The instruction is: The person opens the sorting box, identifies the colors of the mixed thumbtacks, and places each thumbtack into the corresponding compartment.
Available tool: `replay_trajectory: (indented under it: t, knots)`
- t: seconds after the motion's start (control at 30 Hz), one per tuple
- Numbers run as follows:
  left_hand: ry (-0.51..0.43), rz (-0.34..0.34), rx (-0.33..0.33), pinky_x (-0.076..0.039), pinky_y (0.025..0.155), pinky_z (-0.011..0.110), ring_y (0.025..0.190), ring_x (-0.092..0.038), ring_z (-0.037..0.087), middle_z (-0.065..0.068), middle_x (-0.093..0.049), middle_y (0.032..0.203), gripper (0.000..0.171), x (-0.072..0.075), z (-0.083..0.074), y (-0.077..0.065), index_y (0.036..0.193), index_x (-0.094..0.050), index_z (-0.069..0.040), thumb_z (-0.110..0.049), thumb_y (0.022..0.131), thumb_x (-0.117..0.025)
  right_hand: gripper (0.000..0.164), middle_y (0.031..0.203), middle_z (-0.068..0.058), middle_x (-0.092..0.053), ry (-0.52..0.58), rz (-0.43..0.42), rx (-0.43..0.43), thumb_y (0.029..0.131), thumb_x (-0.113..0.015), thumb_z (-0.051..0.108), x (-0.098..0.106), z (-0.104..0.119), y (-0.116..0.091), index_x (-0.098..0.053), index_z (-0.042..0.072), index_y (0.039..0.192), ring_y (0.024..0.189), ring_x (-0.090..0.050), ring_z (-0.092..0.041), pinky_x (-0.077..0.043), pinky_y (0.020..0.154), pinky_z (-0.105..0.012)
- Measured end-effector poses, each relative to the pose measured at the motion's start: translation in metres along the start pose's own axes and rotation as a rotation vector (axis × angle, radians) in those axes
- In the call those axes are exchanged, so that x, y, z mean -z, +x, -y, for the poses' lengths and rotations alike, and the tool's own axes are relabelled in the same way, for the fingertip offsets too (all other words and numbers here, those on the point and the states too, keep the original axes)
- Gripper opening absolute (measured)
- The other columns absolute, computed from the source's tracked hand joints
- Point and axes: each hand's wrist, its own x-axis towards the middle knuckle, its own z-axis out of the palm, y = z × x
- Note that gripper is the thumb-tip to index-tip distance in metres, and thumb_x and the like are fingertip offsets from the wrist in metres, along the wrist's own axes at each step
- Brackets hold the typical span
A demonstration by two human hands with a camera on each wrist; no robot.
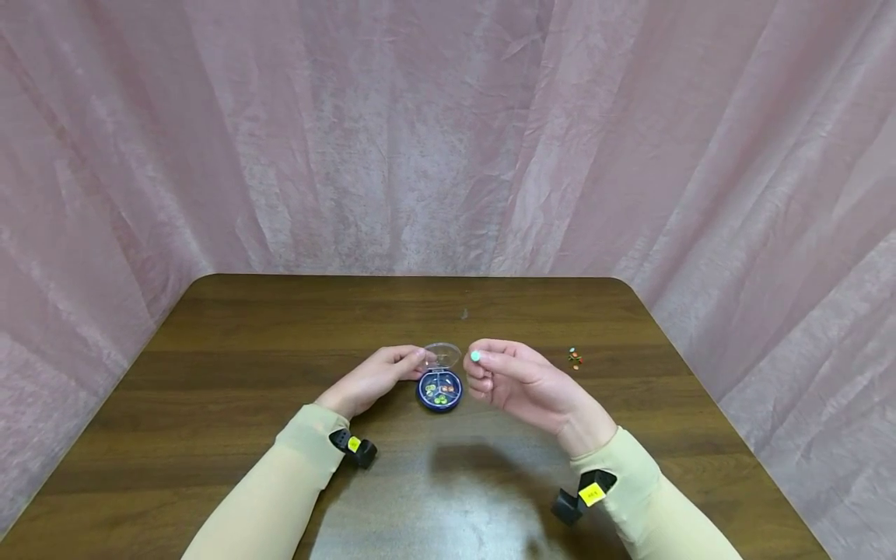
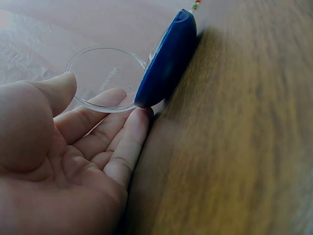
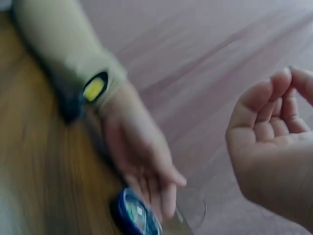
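A small round pill case (image 1: 439, 390) with a dark blue base lies on the table, its clear lid (image 1: 442, 355) raised. Small green and orange pieces (image 1: 440, 400) sit in its divided compartments. My left hand (image 2: 93, 142) is beside the case, fingers extended behind the clear lid and fingertips right at the blue base; the thumb is near the lid's rim. To the right of the case, my right hand (image 1: 521, 381) is raised, pinching a small mint-green round piece (image 1: 475, 355) between thumb and index finger. In the right wrist view that piece is mostly hidden by the fingertips.
A little cluster of small orange, green and red pieces (image 1: 575, 358) lies on the wooden table (image 1: 280, 311), to the right of the right hand. A pink curtain (image 1: 420, 140) hangs behind the table's far edge.
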Motion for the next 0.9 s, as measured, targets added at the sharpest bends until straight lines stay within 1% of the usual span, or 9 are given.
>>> replay_trajectory:
  t: [0.07, 0.13, 0.23, 0.33, 0.37, 0.43, 0.5, 0.63, 0.9]
  knots:
    - [-0.003, 0.005, -0.009, -0.045, 0.103, 0.032, 0.123, -0.058, 0.020, 0.005, -0.062, 0.132, 0.046, 0.000, 0.000, 0.000, 0.132, -0.064, -0.008, -0.042, 0.105, -0.048, 0.013, 0.084, 0.000, -0.053, -0.132, -0.086, -0.034, 0.104, -0.050, 0.012, 0.004, -0.006, 0.005, -0.061, 0.006, 0.098, 0.075, -0.049, -0.012, -0.042, 0.072, -0.025]
    - [-0.002, 0.007, -0.016, -0.045, 0.103, 0.031, 0.124, -0.057, 0.020, 0.005, -0.062, 0.133, 0.047, 0.000, 0.000, 0.000, 0.132, -0.064, -0.007, -0.041, 0.105, -0.048, 0.012, 0.085, -0.001, -0.058, -0.352, -0.164, -0.056, 0.100, -0.059, 0.016, 0.007, -0.013, 0.011, -0.065, 0.006, 0.101, 0.077, -0.053, -0.013, -0.046, 0.072, -0.025]
    - [-0.001, 0.010, -0.026, -0.045, 0.102, 0.032, 0.124, -0.057, 0.020, 0.005, -0.061, 0.133, 0.046, 0.001, 0.000, 0.000, 0.133, -0.063, -0.007, -0.040, 0.105, -0.047, 0.012, 0.084, 0.003, -0.064, -0.853, -0.271, -0.057, 0.096, -0.066, 0.024, 0.011, -0.025, 0.021, -0.069, 0.013, 0.099, 0.077, -0.057, -0.011, -0.048, 0.070, -0.025]
    - [-0.009, 0.015, -0.028, -0.045, 0.102, 0.031, 0.125, -0.056, 0.020, 0.004, -0.062, 0.133, 0.045, 0.001, 0.000, 0.000, 0.133, -0.063, -0.007, -0.039, 0.106, -0.047, 0.005, 0.082, 0.011, -0.063, -1.364, -0.338, -0.021, 0.093, -0.067, 0.025, 0.018, -0.039, 0.031, -0.069, 0.023, 0.091, 0.075, -0.057, -0.006, -0.047, 0.066, -0.024]
    - [-0.013, 0.019, -0.030, -0.045, 0.102, 0.031, 0.125, -0.056, 0.020, 0.005, -0.061, 0.133, 0.045, 0.001, 0.000, 0.000, 0.133, -0.063, -0.006, -0.038, 0.106, -0.046, 0.004, 0.080, 0.013, -0.061, -1.490, -0.352, -0.003, 0.092, -0.067, 0.025, 0.020, -0.044, 0.034, -0.068, 0.025, 0.088, 0.072, -0.056, -0.004, -0.046, 0.064, -0.023]
    - [-0.015, 0.021, -0.032, -0.045, 0.102, 0.031, 0.124, -0.056, 0.020, 0.004, -0.062, 0.133, 0.044, 0.000, 0.000, 0.001, 0.133, -0.063, -0.007, -0.037, 0.106, -0.046, 0.006, 0.079, 0.016, -0.057, -1.667, -0.363, 0.041, 0.089, -0.068, 0.023, 0.022, -0.052, 0.039, -0.067, 0.027, 0.085, 0.070, -0.053, -0.002, -0.045, 0.061, -0.022]
    - [-0.009, 0.020, -0.037, -0.045, 0.102, 0.031, 0.124, -0.057, 0.020, 0.003, -0.062, 0.133, 0.043, 0.000, 0.000, 0.000, 0.132, -0.064, -0.009, -0.038, 0.106, -0.046, 0.008, 0.079, 0.016, -0.057, -1.762, -0.362, 0.097, 0.088, -0.068, 0.020, 0.023, -0.058, 0.045, -0.067, 0.026, 0.083, 0.068, -0.052, -0.002, -0.044, 0.058, -0.022]
    - [0.000, 0.020, -0.046, -0.045, 0.103, 0.031, 0.122, -0.057, 0.019, 0.002, -0.062, 0.132, 0.039, 0.001, -0.001, 0.001, 0.129, -0.066, -0.013, -0.037, 0.106, -0.046, 0.011, 0.078, 0.015, -0.057, -1.861, -0.364, 0.161, 0.087, -0.069, 0.018, 0.024, -0.065, 0.054, -0.066, 0.025, 0.080, 0.064, -0.052, -0.002, -0.046, 0.055, -0.024]
    - [-0.021, 0.028, -0.041, -0.045, 0.103, 0.032, 0.122, -0.058, 0.018, 0.003, -0.063, 0.130, 0.040, 0.002, -0.001, 0.001, 0.129, -0.066, -0.012, -0.037, 0.106, -0.045, 0.015, 0.075, 0.013, -0.059, -2.005, -0.321, 0.137, 0.087, -0.069, 0.020, 0.026, -0.077, 0.063, -0.067, 0.028, 0.074, 0.063, -0.060, -0.011, -0.049, 0.052, -0.033]
